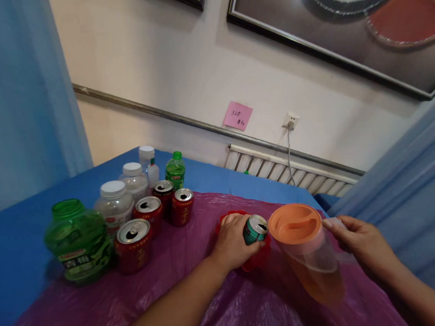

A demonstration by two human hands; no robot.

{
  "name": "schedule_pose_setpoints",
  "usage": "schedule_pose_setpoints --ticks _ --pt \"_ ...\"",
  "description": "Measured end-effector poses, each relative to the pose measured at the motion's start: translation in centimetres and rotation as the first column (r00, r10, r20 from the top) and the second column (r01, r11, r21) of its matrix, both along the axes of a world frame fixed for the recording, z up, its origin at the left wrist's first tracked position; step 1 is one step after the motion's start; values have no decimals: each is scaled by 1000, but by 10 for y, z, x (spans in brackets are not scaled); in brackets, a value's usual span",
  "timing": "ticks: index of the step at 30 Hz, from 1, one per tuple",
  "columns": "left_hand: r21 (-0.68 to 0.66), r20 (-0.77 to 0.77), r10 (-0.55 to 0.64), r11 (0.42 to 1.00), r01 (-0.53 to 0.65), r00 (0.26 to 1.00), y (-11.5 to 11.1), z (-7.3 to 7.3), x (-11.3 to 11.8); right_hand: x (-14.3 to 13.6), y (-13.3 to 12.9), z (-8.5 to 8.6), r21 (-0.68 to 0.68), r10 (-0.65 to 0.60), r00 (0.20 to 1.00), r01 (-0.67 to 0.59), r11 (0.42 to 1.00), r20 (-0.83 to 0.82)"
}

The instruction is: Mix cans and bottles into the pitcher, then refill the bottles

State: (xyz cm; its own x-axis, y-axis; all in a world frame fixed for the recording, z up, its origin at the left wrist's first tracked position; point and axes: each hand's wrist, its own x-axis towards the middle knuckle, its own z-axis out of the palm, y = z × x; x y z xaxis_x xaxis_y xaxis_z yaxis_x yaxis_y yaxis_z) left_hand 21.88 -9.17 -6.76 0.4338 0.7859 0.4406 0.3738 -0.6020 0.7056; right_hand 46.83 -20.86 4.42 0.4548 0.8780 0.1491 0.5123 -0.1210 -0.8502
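My left hand is wrapped round a small green can with an opened top, held over a red dish. The can leans slightly to the right. To its right, my right hand grips the pale handle of a clear pitcher with an orange lid. The pitcher is tilted, its lid close to the can's top, and orange-brown liquid shows in its lower part. Whether lid and can touch, I cannot tell.
Several opened red cans, clear jars with white lids, a large green bottle and a small green bottle stand at the left. Purple plastic sheeting covers part of the blue table. Blue curtains hang at both sides.
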Motion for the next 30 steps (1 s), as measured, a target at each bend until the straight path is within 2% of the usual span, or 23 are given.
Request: schedule_pose_setpoints --ticks 30 --pt "1 -3 -2 1000 2 1000 1 -1 0 2 -1 -1 -16 12 998 -11 1000 68"
